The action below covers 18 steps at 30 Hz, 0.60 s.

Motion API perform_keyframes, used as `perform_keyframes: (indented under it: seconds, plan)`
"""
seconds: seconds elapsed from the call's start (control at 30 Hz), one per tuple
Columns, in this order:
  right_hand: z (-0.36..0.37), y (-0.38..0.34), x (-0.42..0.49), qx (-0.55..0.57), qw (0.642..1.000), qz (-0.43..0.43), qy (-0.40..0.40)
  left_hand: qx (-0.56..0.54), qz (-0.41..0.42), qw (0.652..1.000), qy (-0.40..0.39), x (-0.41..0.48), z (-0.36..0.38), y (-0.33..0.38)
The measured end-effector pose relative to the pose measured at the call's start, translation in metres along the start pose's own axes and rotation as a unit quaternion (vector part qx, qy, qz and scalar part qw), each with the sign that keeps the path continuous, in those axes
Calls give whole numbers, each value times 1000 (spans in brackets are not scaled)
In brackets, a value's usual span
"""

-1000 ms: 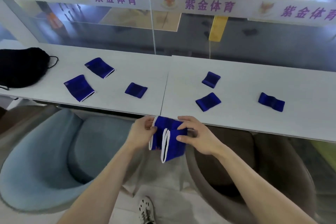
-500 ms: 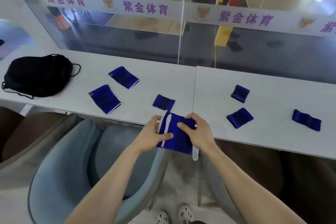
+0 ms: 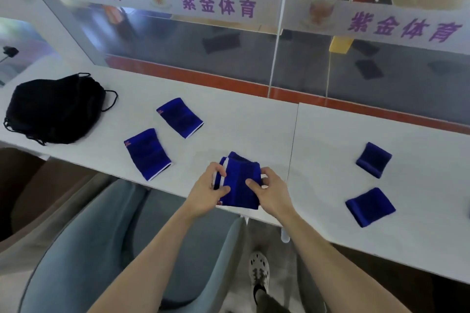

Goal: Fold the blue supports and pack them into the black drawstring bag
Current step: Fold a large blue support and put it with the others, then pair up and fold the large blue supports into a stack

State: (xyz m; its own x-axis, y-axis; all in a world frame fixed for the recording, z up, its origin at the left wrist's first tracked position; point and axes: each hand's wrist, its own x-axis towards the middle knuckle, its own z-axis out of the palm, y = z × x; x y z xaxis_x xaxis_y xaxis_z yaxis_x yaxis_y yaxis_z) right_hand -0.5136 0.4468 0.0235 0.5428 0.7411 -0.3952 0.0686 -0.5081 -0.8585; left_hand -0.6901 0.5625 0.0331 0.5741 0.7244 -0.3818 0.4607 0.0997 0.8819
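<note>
The blue support point(image 3: 240, 185) being folded sat at the near edge of the counter point(image 3: 241, 114), just left of the seam between its two white tops. It lay doubled over, with white trim bands showing along its left side. The left hand point(image 3: 206, 193) gripped that left side, thumb on top and fingers curled round the trimmed edge. The right hand point(image 3: 272, 193) held the right side, thumb pressed onto the top face and fingers curled behind the edge. A blue corner showed just behind the held piece; whether it belonged to it or to another support could not be told.

To the left, two longer supports lay flat and apart, one point(image 3: 147, 154) near the front edge, the other point(image 3: 180, 117) farther back. On the right top, two smaller folded supports lay well apart from the hands, one point(image 3: 373, 159) towards the middle and one point(image 3: 370, 207) closer to the front edge. The black drawstring bag point(image 3: 54, 109) rested slumped at the far left end, its cords trailing.

A glass partition point(image 3: 229, 53) with purple lettering rose behind the counter. A grey-blue chair point(image 3: 101, 249) stood below the front edge, beside a light shoe point(image 3: 258, 272).
</note>
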Motion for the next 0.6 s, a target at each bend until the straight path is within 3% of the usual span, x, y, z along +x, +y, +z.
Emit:
perform_keyframes:
  seconds: [0.13, 0.23, 0.33, 0.47, 0.6]
  plan:
    - [-9, -1, 62, -150, 986, 16, -71, 90, -17, 992, 88, 63, -2, -4]
    - [-25, 3, 96, -326, 941, -12, -90, 96, -38, 988, 117, 104, 1, -5]
    - [-37, 10, 126, -433, 895, -40, -97, 95, -55, 988, 108, 138, 4, -3]
    - [-44, 17, 150, -494, 859, -63, -123, 83, -59, 990, 100, 177, 11, 3]
    - [-48, 21, 164, -497, 855, -63, -134, 65, -37, 994, 80, 217, 18, 13]
